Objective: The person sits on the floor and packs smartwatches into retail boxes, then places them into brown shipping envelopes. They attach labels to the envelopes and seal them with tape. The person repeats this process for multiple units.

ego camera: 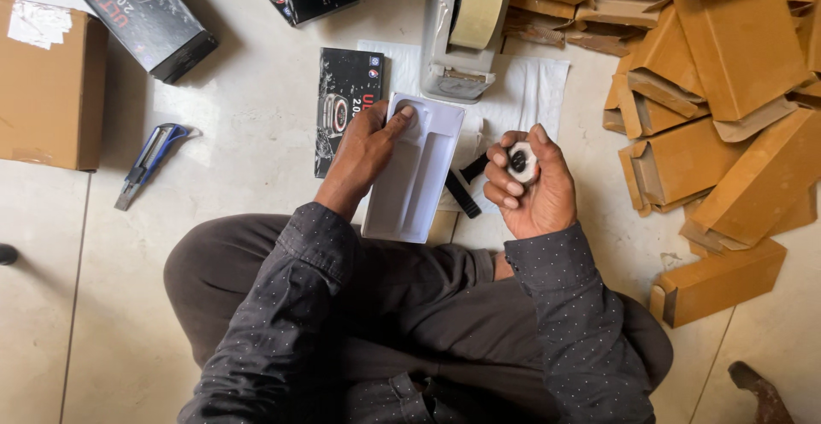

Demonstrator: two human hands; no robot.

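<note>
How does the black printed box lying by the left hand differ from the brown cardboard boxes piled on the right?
The black printed box is glossy with a picture; the brown cardboard boxes are plain and matte. The black printed box lies alone, closed, by the left hand; the brown cardboard boxes are heaped, many with open flaps. Both are long and rectangular.

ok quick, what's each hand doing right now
Left hand: holding the white plastic tray, thumb pressed at its round recess.
Right hand: closed around a watch with a black strap.
</note>
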